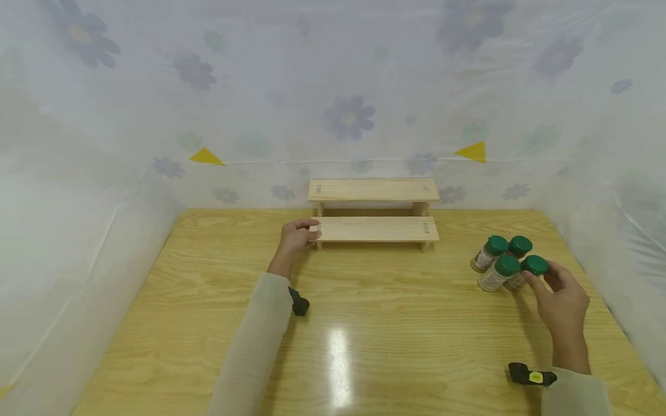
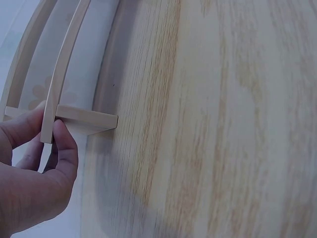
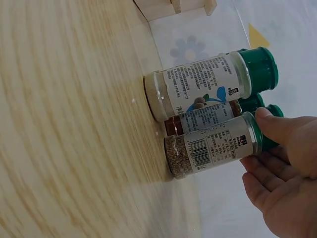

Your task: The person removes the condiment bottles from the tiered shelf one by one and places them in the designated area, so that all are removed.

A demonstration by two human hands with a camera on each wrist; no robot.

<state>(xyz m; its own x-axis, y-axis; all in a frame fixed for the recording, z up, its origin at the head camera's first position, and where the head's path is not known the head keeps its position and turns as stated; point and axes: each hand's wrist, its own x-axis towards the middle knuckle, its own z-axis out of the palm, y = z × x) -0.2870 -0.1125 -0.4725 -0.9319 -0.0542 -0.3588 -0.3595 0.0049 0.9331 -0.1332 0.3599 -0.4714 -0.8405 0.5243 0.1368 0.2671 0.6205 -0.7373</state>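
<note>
A two-step wooden rack (image 1: pixel 374 229) stands at the back of the table. My left hand (image 1: pixel 296 236) pinches the left end of its lower board, thumb on one face and fingers on the other, as the board (image 2: pixel 58 74) in the left wrist view shows. Several spice jars with green caps stand upright in a tight group at the right. My right hand (image 1: pixel 564 300) holds the nearest right jar (image 3: pixel 213 148) by its cap, thumb and fingers on opposite sides. That jar contains small brownish grains and has a barcode label. Beside it is a jar (image 3: pixel 203 84) of pale powder.
The wood-grain table (image 1: pixel 406 329) extends between the rack and the front. A flowered white curtain (image 1: pixel 260 104) hangs behind the table and along both sides. Two yellow triangles (image 1: pixel 207 156) mark the back curtain. Each wrist wears a black camera mount (image 1: pixel 299 303).
</note>
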